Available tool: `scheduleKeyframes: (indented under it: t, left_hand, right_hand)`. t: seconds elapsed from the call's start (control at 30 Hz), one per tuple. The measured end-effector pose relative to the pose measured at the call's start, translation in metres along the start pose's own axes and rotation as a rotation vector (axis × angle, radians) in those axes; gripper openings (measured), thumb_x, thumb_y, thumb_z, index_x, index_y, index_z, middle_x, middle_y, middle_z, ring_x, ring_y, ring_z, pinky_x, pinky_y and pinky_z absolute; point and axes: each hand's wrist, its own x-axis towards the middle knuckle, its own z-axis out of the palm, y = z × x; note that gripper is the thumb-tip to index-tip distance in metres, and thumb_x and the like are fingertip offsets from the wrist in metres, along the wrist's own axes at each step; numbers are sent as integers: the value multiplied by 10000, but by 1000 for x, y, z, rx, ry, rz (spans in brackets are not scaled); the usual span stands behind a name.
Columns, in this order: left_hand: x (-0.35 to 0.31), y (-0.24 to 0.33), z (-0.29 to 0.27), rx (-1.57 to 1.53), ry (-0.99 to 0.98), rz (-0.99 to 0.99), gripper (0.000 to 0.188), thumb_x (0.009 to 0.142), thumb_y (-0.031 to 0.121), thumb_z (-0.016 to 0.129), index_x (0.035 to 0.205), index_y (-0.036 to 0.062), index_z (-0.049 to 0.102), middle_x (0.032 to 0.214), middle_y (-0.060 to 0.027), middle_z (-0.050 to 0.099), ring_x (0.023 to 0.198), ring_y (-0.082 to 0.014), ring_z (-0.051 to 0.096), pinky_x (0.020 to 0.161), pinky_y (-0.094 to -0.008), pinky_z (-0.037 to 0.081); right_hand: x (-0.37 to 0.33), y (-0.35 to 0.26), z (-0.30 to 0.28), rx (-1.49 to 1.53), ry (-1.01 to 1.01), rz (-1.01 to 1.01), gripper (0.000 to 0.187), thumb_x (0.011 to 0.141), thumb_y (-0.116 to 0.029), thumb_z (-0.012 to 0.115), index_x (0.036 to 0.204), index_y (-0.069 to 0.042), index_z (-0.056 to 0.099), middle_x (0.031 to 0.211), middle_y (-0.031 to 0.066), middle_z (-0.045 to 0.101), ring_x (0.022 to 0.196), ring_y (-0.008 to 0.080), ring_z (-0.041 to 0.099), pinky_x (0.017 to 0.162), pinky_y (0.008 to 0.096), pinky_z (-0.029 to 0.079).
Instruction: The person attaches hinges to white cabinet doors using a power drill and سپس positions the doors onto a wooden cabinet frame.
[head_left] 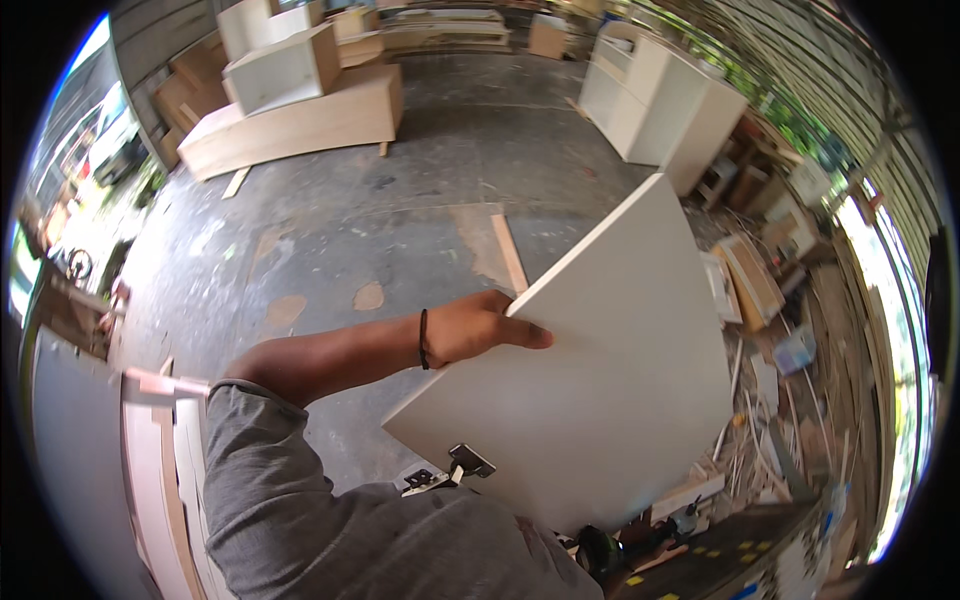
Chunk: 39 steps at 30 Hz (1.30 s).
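Gripped at its upper left edge by the left hand (480,328), thumb laid flat on the face, a white cabinet panel (600,370) is held tilted above the concrete floor (400,210). Steadier carrying is likely if the hinge (455,468) at the low edge is kept clear of the grey sleeve (300,500); the right hand is not seen.

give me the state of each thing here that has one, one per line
left hand: gripping the panel's edge, thumb on its face
panel: held off the floor, tilted
hinge: fixed at the panel's lower edge, sticking out
white cabinet: standing upright on the floor
wood strip: lying flat on the floor
open box unit: stacked on a long low cabinet
right hand: not in view
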Motion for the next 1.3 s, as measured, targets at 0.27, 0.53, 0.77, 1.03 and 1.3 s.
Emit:
scheduleKeyframes:
  t: [0.27, 0.53, 0.77, 1.03, 1.3]
  left_hand:
    - [-82, -67, -109, 60, 606, -38, 418, 799, 360, 602, 913, -38, 658, 797, -119, 662, 719, -171, 634, 675, -293, 479]
    - [-93, -197, -169, 773, 1131, -414, 313, 789, 360, 597, 765, 53, 655, 647, -173, 594, 623, -364, 586, 586, -420, 464]
    - [-112, -239, -221, 680, 1159, -958, 395, 792, 404, 566, 738, 23, 653, 703, -194, 614, 666, -368, 598, 622, -443, 477]
    - [-112, -305, -242, 260, 1207, -1210, 361, 748, 395, 586, 795, 49, 677, 751, -202, 630, 747, -367, 613, 684, -455, 484]
    - [-99, -321, -275, -63, 1181, -1119, 309, 734, 355, 604, 775, 52, 646, 768, -188, 630, 727, -369, 610, 647, -448, 486]
  right_hand:
    - [159, 142, 6, -3, 178, 499, 355, 823, -407, 551, 987, -93, 571, 986, 55, 599, 728, 153, 555, 622, 317, 458]
    - [226, 267, 18, -797, 535, 910, 146, 738, -196, 558, 653, -99, 490, 579, 35, 492, 470, 184, 484, 445, 323, 419]
    - [317, 382, 96, -1165, -20, 1327, 108, 723, -126, 569, 664, -44, 531, 584, 82, 536, 468, 201, 510, 450, 337, 433]
    - [446, 554, 138, -1321, -295, 1519, 94, 724, -112, 563, 696, -23, 564, 588, 110, 548, 451, 214, 498, 420, 368, 439]
    - [502, 681, 334, -1776, -788, 1280, 78, 651, -65, 542, 607, -3, 558, 537, 98, 550, 417, 180, 523, 392, 317, 428]
